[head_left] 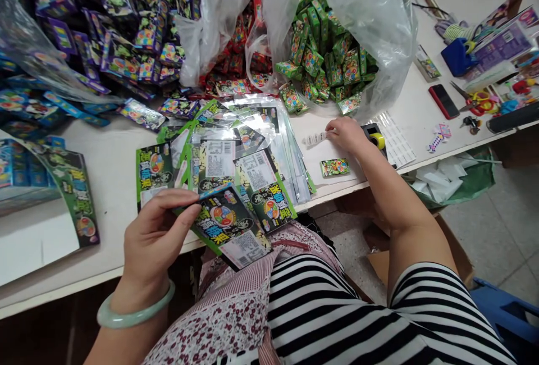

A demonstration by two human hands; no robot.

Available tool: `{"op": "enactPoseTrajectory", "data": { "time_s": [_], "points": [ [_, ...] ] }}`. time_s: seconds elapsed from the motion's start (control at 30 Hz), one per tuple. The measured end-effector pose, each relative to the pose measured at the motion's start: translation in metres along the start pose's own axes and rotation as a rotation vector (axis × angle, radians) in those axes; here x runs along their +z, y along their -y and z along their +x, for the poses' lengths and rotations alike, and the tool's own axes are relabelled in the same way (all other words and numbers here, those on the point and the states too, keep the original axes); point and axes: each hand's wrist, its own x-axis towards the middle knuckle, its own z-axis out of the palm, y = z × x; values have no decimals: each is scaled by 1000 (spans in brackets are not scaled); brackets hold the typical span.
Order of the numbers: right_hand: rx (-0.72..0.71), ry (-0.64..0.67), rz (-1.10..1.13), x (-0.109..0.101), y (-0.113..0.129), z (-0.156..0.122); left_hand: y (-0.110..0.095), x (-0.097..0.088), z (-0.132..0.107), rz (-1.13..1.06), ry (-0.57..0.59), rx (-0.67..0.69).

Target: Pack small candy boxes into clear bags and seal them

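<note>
While my left hand (154, 236) pinches a packet (229, 224), its long axis toward 5 o'clock, my right hand (347, 132) grips a label strip (315, 138) at 2 o'clock.

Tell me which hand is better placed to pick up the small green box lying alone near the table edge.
Right. The right hand rests just behind the small green box, while the left hand holds a printed pouch.

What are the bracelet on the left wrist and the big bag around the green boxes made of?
The bracelet looks like polished jade or glass: pale green, smooth, glossy. The big bag looks like thin clear plastic film, since the green boxes show through its wrinkles.
</note>
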Motion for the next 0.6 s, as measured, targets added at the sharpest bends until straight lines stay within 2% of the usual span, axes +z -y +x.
{"op": "enactPoseTrajectory", "data": {
  "time_s": [0.1, 0.37, 0.5, 0.6],
  "points": [
    [7, -34, -21, 1, 5, 2, 1, 1, 1, -4, -3, 6],
    [121, -73, 200, 14, 10, 0, 3, 0, 1, 6, -4, 16],
    [223, -93, 501, 10, 4, 0, 4, 0, 2, 23, 3, 50],
    [287, -139, 764, -10, 5, -2, 4, 2, 4, 14, 28, 107]
  ]
}}
